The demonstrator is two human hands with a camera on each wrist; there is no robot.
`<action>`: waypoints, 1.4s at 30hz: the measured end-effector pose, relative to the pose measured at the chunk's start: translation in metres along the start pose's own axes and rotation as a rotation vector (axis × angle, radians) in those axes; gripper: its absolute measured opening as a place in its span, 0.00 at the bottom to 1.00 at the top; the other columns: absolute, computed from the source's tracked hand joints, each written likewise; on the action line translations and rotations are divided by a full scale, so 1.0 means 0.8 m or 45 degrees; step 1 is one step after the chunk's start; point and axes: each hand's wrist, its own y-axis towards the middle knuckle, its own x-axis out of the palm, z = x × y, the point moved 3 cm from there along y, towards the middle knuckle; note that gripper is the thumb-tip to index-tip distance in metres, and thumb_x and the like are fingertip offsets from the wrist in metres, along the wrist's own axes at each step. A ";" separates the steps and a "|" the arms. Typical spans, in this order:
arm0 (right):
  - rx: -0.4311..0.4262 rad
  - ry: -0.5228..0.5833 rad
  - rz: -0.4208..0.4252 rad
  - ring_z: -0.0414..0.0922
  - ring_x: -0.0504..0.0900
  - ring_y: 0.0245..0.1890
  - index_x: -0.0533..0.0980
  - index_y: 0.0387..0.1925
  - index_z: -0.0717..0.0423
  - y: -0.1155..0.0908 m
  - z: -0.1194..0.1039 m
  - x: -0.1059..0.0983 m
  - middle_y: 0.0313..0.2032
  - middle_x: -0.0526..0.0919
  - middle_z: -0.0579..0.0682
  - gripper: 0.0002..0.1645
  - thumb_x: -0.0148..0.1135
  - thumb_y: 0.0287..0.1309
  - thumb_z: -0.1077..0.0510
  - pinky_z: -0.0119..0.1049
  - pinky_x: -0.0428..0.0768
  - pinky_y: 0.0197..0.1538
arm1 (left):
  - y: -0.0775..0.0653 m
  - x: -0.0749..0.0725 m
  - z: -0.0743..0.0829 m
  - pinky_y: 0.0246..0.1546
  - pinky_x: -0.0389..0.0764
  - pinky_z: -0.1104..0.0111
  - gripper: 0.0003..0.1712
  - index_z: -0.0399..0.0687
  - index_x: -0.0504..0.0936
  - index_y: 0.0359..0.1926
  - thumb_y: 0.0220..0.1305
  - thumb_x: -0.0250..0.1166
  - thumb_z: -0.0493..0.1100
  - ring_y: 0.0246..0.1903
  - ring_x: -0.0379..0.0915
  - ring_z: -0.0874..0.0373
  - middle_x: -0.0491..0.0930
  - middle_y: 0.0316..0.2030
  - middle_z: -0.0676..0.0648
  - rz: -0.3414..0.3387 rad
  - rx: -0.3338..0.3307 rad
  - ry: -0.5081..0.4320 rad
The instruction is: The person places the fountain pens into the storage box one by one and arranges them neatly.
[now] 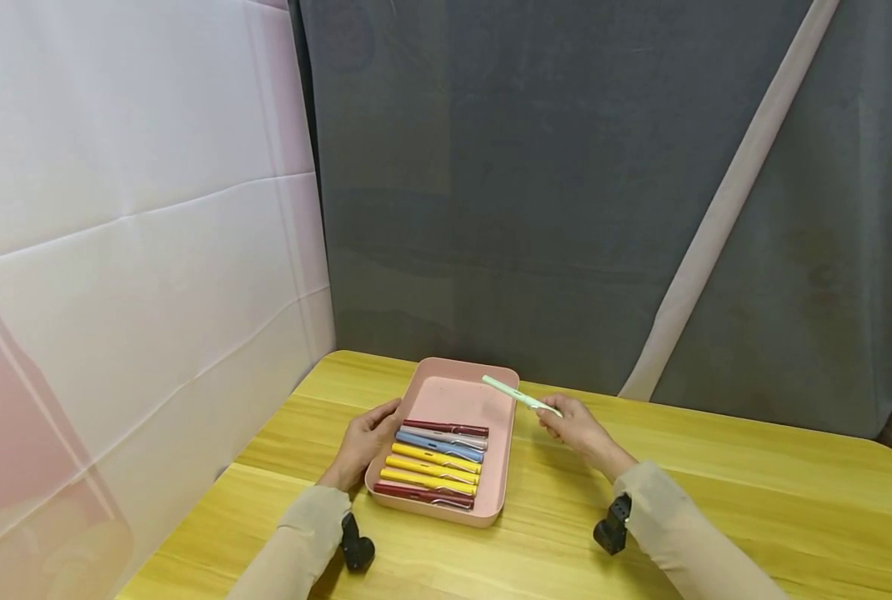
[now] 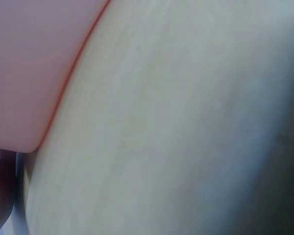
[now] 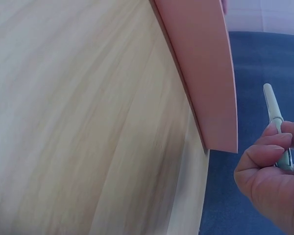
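Observation:
A shallow pink tray (image 1: 453, 395) stands on the table, with several clipped pens (image 1: 434, 461) lying side by side across its near half: dark red, pale pink, blue and yellow. My left hand (image 1: 362, 443) holds the tray by its left side, fingers along the outer wall and thumb at the rim. Beyond the tray's right rim, my right hand (image 1: 579, 427) pinches a mint-green pen (image 1: 508, 390) by its clip end, the other end pointing over the tray. In the right wrist view the thumb and fingers close round this pen (image 3: 269, 100).
The wood-grain table (image 1: 716, 492) reaches far to the right of the tray. A grey curtain (image 1: 528, 208) hangs behind the table's far edge, and a white fabric wall (image 1: 153, 275) borders its left side.

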 end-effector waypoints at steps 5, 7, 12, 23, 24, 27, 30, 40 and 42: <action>-0.008 0.003 -0.001 0.39 0.63 0.22 0.67 0.52 0.72 0.000 -0.001 0.002 0.27 0.70 0.48 0.17 0.48 0.68 0.62 0.28 0.61 0.23 | -0.002 -0.001 0.002 0.63 0.66 0.54 0.28 0.44 0.66 0.67 0.69 0.55 0.49 0.65 0.60 0.45 0.65 0.65 0.40 -0.012 0.001 0.000; -0.013 0.004 -0.003 0.39 0.63 0.22 0.67 0.52 0.72 0.000 -0.001 0.003 0.27 0.70 0.48 0.17 0.48 0.68 0.62 0.28 0.61 0.23 | -0.002 -0.001 0.002 0.63 0.65 0.54 0.29 0.44 0.66 0.67 0.69 0.55 0.49 0.65 0.60 0.45 0.65 0.65 0.40 -0.016 0.007 0.000; -0.015 0.025 -0.014 0.39 0.62 0.22 0.66 0.53 0.72 0.002 -0.003 0.005 0.27 0.70 0.48 0.18 0.47 0.68 0.63 0.29 0.62 0.24 | -0.002 0.000 0.003 0.63 0.66 0.55 0.28 0.44 0.66 0.67 0.69 0.55 0.48 0.65 0.60 0.45 0.65 0.65 0.39 -0.015 0.016 0.000; -0.042 0.046 0.000 0.38 0.63 0.21 0.67 0.51 0.73 0.005 -0.011 0.009 0.28 0.72 0.50 0.17 0.47 0.69 0.62 0.27 0.63 0.24 | -0.001 0.002 0.003 0.62 0.66 0.55 0.29 0.43 0.67 0.66 0.69 0.56 0.49 0.65 0.61 0.45 0.66 0.65 0.40 -0.009 0.014 -0.030; -0.050 0.043 0.003 0.37 0.63 0.21 0.67 0.51 0.73 0.005 -0.012 0.009 0.27 0.72 0.49 0.17 0.47 0.69 0.62 0.27 0.63 0.24 | 0.000 0.002 0.003 0.62 0.66 0.55 0.28 0.43 0.67 0.66 0.69 0.56 0.48 0.65 0.61 0.45 0.66 0.65 0.39 -0.011 0.017 -0.033; -0.069 0.040 0.015 0.38 0.63 0.21 0.67 0.49 0.74 0.005 -0.013 0.010 0.27 0.73 0.48 0.16 0.47 0.69 0.62 0.28 0.63 0.25 | 0.000 0.002 0.002 0.62 0.67 0.55 0.28 0.43 0.67 0.66 0.69 0.55 0.48 0.65 0.61 0.45 0.66 0.65 0.40 -0.013 0.021 -0.024; -0.072 0.042 0.036 0.38 0.64 0.22 0.68 0.49 0.73 0.006 -0.014 0.011 0.27 0.74 0.49 0.15 0.47 0.69 0.62 0.29 0.64 0.25 | 0.000 0.002 0.002 0.62 0.66 0.55 0.28 0.44 0.67 0.66 0.69 0.55 0.48 0.65 0.60 0.45 0.66 0.65 0.40 -0.015 0.022 -0.015; -0.074 -0.004 0.105 0.41 0.66 0.24 0.72 0.48 0.71 0.012 -0.016 0.018 0.29 0.76 0.52 0.16 0.51 0.67 0.61 0.30 0.66 0.26 | 0.002 0.002 0.001 0.61 0.68 0.56 0.28 0.45 0.67 0.66 0.69 0.56 0.49 0.64 0.61 0.46 0.66 0.65 0.40 -0.018 0.020 -0.029; -0.068 -0.011 0.113 0.42 0.67 0.25 0.73 0.49 0.70 0.014 -0.016 0.019 0.31 0.76 0.55 0.16 0.51 0.67 0.61 0.30 0.66 0.26 | 0.003 0.002 0.001 0.61 0.68 0.56 0.28 0.45 0.67 0.66 0.69 0.56 0.49 0.64 0.62 0.46 0.66 0.65 0.40 -0.016 0.026 -0.025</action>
